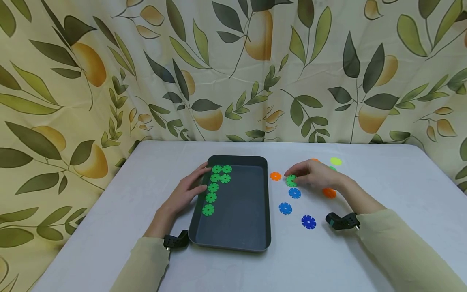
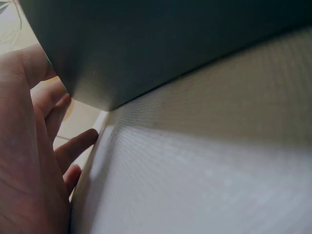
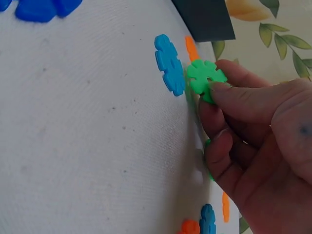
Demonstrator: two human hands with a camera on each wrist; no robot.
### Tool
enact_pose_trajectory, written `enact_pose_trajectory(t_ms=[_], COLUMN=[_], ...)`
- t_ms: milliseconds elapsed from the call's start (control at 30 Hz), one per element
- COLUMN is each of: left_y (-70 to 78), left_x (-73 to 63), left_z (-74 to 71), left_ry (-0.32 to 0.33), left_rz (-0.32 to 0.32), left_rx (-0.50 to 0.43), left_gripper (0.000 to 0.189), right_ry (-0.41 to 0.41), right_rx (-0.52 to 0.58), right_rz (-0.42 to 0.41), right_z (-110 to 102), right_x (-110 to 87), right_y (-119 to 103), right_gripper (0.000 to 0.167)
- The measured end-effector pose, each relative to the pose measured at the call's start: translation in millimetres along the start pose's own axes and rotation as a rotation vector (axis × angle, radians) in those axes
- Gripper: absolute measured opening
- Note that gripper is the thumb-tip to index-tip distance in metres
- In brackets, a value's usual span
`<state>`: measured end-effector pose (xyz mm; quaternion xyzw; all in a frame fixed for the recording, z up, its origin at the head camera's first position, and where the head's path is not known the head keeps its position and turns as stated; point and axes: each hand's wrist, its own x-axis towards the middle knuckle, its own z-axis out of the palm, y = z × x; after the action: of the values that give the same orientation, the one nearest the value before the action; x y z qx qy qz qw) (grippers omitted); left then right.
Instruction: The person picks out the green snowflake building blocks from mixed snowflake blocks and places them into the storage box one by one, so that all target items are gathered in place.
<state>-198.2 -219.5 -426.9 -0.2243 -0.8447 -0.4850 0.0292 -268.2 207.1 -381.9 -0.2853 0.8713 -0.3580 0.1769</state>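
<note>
My right hand (image 1: pixel 316 175) pinches a green flower-shaped plastic disc (image 1: pixel 291 181) to the right of the tray. In the right wrist view, thumb and index finger grip this notched green disc (image 3: pixel 201 75), the other fingers curled below. My left hand (image 1: pixel 185 190) rests against the left side of a dark grey tray (image 1: pixel 240 219), fingers fairly straight and spread. Its fingers (image 2: pixel 75 148) lie beside the tray's outer wall (image 2: pixel 161 44) in the left wrist view. Several green discs (image 1: pixel 213 187) lie inside the tray along its left side, with a second short column at the top.
Right of the tray lie an orange disc (image 1: pixel 275 176), two lighter blue discs (image 1: pixel 285 208) and a dark blue one (image 1: pixel 308 222). Around the right hand are another orange disc (image 1: pixel 329 193) and a yellow-green one (image 1: pixel 336 161), others partly hidden. A patterned curtain (image 1: pixel 233 81) hangs behind the white table (image 1: pixel 299 263).
</note>
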Motion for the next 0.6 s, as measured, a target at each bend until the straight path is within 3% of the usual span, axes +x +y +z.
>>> enact_pose_trajectory(t_ms=[233, 600], left_y=[33.5, 33.4], left_x=[-3.9, -3.1], left_z=[-4.2, -4.5], left_ry=[-0.020, -0.020], left_rz=[-0.022, -0.014], left_rx=[-0.010, -0.010], left_gripper=[0.050, 0.050], right_ry=[0.038, 0.084], right_rx=[0.079, 0.202], right_rz=[0.062, 0.102], right_z=[-3, -6], right_x=[-1.1, -1.1], right_y=[0, -7], right_gripper=[0.032, 0.038])
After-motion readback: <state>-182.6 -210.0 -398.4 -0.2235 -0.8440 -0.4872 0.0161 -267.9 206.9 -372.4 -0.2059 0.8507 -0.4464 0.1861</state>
